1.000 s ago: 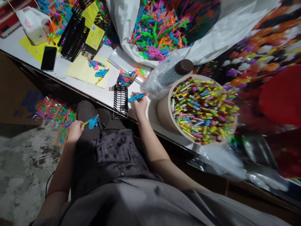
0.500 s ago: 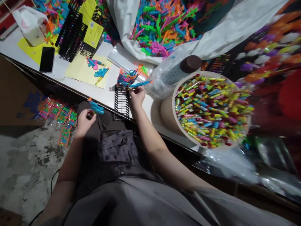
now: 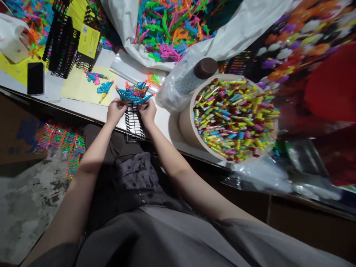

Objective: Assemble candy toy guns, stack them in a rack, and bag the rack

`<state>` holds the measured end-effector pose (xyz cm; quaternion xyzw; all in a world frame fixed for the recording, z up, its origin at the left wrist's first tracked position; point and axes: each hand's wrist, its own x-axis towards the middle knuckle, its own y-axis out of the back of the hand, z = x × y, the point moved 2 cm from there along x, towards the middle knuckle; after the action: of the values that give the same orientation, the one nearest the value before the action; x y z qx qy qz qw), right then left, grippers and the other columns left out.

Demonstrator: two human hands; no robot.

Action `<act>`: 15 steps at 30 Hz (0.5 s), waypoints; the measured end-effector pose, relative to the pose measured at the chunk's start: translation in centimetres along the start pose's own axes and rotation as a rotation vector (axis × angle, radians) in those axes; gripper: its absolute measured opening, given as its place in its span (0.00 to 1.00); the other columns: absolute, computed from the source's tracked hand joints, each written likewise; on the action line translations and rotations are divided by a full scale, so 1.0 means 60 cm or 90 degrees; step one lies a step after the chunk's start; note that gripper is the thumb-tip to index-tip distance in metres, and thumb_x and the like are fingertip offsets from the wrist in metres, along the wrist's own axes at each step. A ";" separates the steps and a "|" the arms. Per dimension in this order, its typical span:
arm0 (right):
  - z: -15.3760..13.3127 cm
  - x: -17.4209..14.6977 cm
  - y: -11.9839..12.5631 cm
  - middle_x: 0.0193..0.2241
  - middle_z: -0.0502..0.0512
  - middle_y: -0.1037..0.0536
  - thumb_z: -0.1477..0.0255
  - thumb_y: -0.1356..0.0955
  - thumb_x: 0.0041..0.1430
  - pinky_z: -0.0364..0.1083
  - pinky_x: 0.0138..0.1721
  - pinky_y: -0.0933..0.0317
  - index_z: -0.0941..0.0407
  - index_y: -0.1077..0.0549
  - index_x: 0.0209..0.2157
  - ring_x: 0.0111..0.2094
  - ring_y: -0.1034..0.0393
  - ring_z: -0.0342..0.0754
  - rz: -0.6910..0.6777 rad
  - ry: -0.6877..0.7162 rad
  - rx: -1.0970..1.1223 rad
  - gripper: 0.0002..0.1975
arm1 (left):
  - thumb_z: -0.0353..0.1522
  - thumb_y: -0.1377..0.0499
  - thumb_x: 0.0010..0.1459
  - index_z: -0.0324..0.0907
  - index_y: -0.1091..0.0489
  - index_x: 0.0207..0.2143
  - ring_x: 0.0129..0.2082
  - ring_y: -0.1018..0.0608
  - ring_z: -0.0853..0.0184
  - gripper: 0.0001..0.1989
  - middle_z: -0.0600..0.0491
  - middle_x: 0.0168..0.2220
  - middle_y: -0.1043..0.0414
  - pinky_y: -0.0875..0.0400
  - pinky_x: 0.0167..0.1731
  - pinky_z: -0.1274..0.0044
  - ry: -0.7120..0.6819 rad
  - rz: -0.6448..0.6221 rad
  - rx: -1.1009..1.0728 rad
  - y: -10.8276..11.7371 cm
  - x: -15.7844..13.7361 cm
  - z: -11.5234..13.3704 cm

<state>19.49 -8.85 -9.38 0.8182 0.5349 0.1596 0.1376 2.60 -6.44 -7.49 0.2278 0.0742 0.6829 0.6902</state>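
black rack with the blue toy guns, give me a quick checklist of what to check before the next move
1. Left hand on the toys: ok, its fingers touch the left end of the blue toy guns.
2. Right hand on the toys: ok, it holds their right end.
3. Toys seated in the black rack: cannot tell, the bundle hides the slots.
4. Rack fully on the table: not ok, its near end juts over the table edge.
5. Free slots in the rack: ok, the near rows show bare.
6. Tub of coloured tubes apart from the hands: ok, it stands to the right with a gap.
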 end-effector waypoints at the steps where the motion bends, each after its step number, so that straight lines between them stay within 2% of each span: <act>1: 0.002 0.001 0.000 0.27 0.46 0.32 0.69 0.33 0.50 0.40 0.34 0.45 0.55 0.39 0.28 0.28 0.42 0.39 0.000 -0.001 0.000 0.09 | 0.30 0.38 0.51 0.39 0.33 0.31 0.31 0.25 0.67 0.06 0.51 0.29 0.27 0.31 0.35 0.75 0.009 -0.004 -0.008 -0.004 0.001 -0.006; 5: 0.009 0.004 0.000 0.26 0.46 0.33 0.69 0.33 0.50 0.41 0.35 0.44 0.55 0.40 0.28 0.28 0.41 0.40 -0.003 0.007 -0.003 0.10 | 0.30 0.38 0.51 0.39 0.34 0.31 0.28 0.25 0.69 0.06 0.52 0.28 0.28 0.32 0.31 0.77 0.029 -0.025 -0.024 -0.015 0.003 -0.024; 9: 0.017 0.007 -0.002 0.27 0.46 0.33 0.69 0.33 0.51 0.41 0.35 0.43 0.55 0.40 0.29 0.29 0.39 0.40 0.002 0.018 -0.005 0.09 | 0.28 0.39 0.50 0.40 0.35 0.29 0.25 0.28 0.70 0.06 0.54 0.25 0.30 0.32 0.30 0.77 0.023 -0.013 0.015 -0.018 0.003 -0.030; 15: 0.031 0.011 -0.006 0.27 0.47 0.33 0.65 0.33 0.53 0.42 0.34 0.42 0.55 0.40 0.30 0.29 0.40 0.40 -0.006 0.037 -0.001 0.11 | 0.25 0.39 0.49 0.38 0.34 0.33 0.28 0.26 0.69 0.07 0.53 0.28 0.30 0.31 0.33 0.75 0.004 -0.022 -0.002 -0.023 0.006 -0.035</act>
<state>20.23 -8.19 -11.16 0.8106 0.5422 0.1833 0.1237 3.02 -5.59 -9.85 0.2231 0.0792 0.6716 0.7021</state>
